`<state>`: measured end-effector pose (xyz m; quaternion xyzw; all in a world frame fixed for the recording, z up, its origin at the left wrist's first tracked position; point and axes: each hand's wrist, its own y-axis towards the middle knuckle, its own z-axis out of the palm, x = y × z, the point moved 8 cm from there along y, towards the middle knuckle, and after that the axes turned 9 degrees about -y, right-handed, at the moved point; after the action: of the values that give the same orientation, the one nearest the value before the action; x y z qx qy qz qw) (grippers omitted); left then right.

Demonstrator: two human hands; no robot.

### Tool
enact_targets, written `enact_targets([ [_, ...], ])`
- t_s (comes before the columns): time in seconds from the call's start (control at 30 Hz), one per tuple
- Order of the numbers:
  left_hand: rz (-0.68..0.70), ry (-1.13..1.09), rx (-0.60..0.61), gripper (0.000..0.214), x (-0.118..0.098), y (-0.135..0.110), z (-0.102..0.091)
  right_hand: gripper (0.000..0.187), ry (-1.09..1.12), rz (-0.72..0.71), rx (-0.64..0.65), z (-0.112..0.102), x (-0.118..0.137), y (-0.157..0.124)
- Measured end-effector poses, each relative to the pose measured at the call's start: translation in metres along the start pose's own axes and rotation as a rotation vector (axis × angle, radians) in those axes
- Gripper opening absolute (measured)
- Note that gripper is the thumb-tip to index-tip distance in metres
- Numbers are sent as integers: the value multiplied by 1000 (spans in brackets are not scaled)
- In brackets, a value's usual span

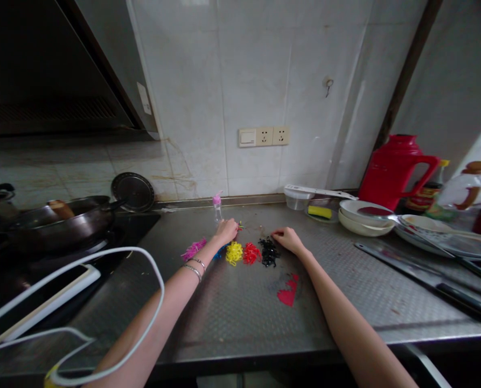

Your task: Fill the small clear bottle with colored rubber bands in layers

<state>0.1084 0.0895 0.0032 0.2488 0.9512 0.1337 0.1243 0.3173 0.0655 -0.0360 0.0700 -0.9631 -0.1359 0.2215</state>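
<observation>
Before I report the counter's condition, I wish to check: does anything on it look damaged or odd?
Yes. A flat red piece on the metal counter, nearer the camera than the black pile, has a ragged edge, perhaps torn or cut. Its material is hard to tell.

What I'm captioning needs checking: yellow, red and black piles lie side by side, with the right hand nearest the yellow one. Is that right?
Not quite: the head view shows the right hand nearest the black pile, not the yellow pile. The rest stands.
</observation>
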Motion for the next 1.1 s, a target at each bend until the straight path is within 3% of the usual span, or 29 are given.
enact_targets([
  [0.13, -1, -142, -42, 23, -22, 6, -4, 27, -6, -3, -5, 0, 1, 0],
  [0.37, 214, -373, -32, 24, -94, 6, 4, 29, 12, -15, -12, -2, 3, -2],
  [0.5, 191, -468, -56, 29, -90, 4, 5, 28, 35, -27, -11, -3, 4, -2],
  [0.6, 123, -551, -81, 29, -63, 1, 0, 27, 43, -20, -14, -3, 3, -1],
  [0.7, 59, -605, -151, 26, -22, -5, -14, 27, 36, -18, -14, -3, 2, -1],
  [0.93, -290, -586, -316, 24, 118, -49, -44, 26, 11, -13, -11, -1, 1, -1],
  [1.03, -477, -714, -339, 20, 167, -75, -43, 26, -5, -4, -4, 0, 0, 0],
  [1.1, -603, -818, -331, 23, 187, -90, -36, 26, -15, 0, -9, 1, 0, 0],
])
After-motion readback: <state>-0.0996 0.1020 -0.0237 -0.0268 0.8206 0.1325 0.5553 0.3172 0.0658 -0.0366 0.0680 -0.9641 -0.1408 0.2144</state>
